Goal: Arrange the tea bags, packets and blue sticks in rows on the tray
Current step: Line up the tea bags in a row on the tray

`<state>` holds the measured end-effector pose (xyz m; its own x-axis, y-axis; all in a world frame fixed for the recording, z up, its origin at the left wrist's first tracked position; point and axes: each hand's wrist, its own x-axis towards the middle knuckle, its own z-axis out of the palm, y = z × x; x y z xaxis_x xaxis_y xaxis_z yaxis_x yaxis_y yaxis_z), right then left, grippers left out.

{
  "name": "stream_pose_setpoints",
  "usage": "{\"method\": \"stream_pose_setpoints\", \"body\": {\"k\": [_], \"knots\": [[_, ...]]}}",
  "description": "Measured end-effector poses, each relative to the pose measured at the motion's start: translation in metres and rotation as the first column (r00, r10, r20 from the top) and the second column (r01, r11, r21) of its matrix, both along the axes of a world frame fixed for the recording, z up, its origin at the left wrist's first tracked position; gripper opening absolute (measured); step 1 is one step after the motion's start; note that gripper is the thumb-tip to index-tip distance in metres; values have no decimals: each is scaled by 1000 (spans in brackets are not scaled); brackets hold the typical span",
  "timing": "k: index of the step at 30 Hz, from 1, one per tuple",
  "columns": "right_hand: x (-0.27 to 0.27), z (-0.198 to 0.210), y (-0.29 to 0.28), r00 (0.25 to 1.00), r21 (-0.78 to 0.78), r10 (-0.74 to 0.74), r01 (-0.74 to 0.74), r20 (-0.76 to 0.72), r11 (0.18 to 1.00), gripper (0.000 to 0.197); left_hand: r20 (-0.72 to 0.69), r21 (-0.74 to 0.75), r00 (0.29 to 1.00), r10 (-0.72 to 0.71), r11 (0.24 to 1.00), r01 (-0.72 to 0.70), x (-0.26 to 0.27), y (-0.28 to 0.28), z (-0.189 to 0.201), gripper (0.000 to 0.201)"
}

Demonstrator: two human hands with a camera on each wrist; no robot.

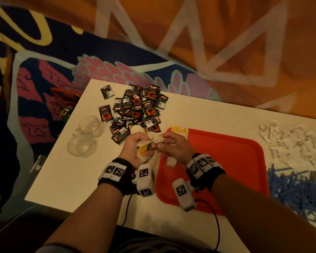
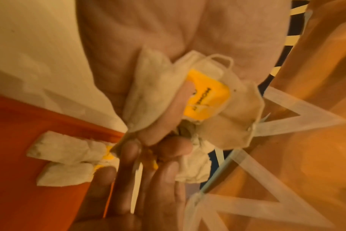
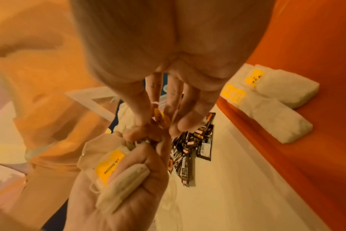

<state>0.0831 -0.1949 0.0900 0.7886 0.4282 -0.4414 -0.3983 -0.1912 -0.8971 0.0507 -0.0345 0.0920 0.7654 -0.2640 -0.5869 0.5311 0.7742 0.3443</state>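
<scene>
On the table's (image 1: 66,172) left side 2 glass cups (image 1: 86,136) sit touching each other. Just right of them, toward the far edge, lies a loose heap of black packets (image 1: 135,108), unsorted, off the tray.

Next comes the left hand (image 1: 135,152), raised just left of the tray's left edge. Its fingers are curled round a bunch of tea bags (image 2: 203,96) with yellow tags; several bags are crumpled in the palm. The right hand (image 1: 175,147) meets it from over the tray's left side, fingertips (image 3: 180,125) narrowed to a pinch on a tea bag or its tag at the top of that bunch; which one, the wrist views do not make clear.

The red tray (image 1: 235,161) lies right of center near the table's front edge. On it, 2 tea bags (image 3: 271,106) lie side by side, touching, at the far-left corner, and another white bag (image 1: 171,163) shows under the right hand.

Right of the tray, a pile of white packets (image 1: 292,143) lies at the far side and a heap of blue sticks (image 1: 299,190) nearer the front edge.
</scene>
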Motion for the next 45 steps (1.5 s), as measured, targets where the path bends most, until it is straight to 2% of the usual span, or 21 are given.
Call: {"method": "stream_pose_setpoints", "body": {"k": [1, 4, 9, 14, 17, 18, 20, 24, 27, 30, 31, 32, 34, 35, 37, 41, 45], "knots": [[2, 1, -7, 998, -29, -24, 25, 56, 999, 21, -5, -5, 1000, -8, 1000, 8, 2, -4, 4, 35], [8, 6, -25, 987, -112, -35, 53, 159, 992, 13, -57, 65, 998, 3, 998, 1, 8, -16, 9, 20], [19, 12, -51, 971, -200, -67, 114, 228, 973, 12, -58, 144, 997, -42, 988, 50, 15, -25, 11, 15], [26, 29, -64, 951, -118, -167, 202, 260, 972, 11, -80, 113, 996, -42, 992, 51, 16, -32, 5, 34], [31, 37, -67, 921, -138, -185, 244, 342, 960, 23, -39, 25, 993, -108, 994, 109, 14, -37, 5, 35], [33, 39, -68, 910, -140, -177, 244, 374, 960, 24, -49, 16, 992, -118, 993, 119, 13, -39, 5, 29], [38, 46, -68, 901, -115, -181, 244, 394, 963, 24, -100, 63, 989, -110, 991, 116, 13, -41, 2, 14], [44, 60, -65, 888, -78, -206, 259, 411, 963, 23, -130, 65, 981, -143, 986, 152, 15, -43, -7, 42], [45, 68, -62, 888, -63, -210, 257, 410, 964, 19, -105, 104, 974, -201, 972, 212, 12, -47, 7, 41], [43, 72, -60, 896, -54, -231, 270, 378, 961, 16, -111, 219, 985, -129, 964, 151, 8, -50, 23, 35], [42, 71, -61, 899, -55, -239, 277, 368, 959, 16, -83, 324, 991, -102, 938, 123, 7, -50, 25, 31], [41, 71, -61, 897, -55, -251, 290, 363, 956, 17, -52, 464, 995, -86, 880, 100, 7, -52, 29, 24], [39, 69, -60, 891, -63, -281, 323, 357, 944, 16, -9, 706, 997, -73, 706, 58, 8, -54, 35, 14], [38, 68, -60, 890, -66, -296, 338, 347, 939, 16, 28, 767, 997, -71, 641, 25, 9, -56, 38, 13], [37, 65, -58, 893, -65, -323, 359, 315, 931, 16, 140, 808, 986, -91, 586, -61, 10, -60, 46, 15], [34, 60, -51, 899, -44, -365, 386, 241, 922, 18, 307, 856, 925, -223, 489, -167, 10, -71, 61, 18], [29, 61, -48, 921, 4, -357, 361, 156, 932, 19, 314, 881, 932, -183, 421, -215, 14, -74, 58, 14]]}}
